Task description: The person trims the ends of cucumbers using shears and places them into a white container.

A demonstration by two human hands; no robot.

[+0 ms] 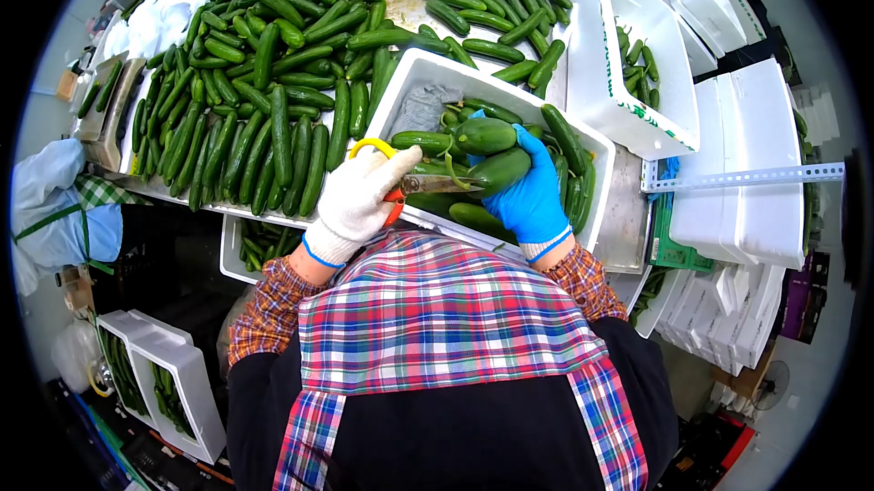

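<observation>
My left hand (360, 195), in a white knit glove, is closed on a pair of scissors (437, 183) with yellow and red handles. Its blades point right, at the tip of a cucumber where a thin curled green stem piece shows. My right hand (535, 192), in a blue glove, grips two cucumbers, an upper one (485, 136) and a lower one (502, 171). Both hands are over a white foam box (417, 72) that holds more cucumbers and a crumpled grey cloth (428, 107).
A large heap of cucumbers (282, 54) covers the table to the left and back. Another white foam box (590, 81) with some cucumbers stands at the right. Stacked foam boxes (742, 172) and a perforated metal rail (746, 179) are farther right. At left is another person's sleeve (55, 186).
</observation>
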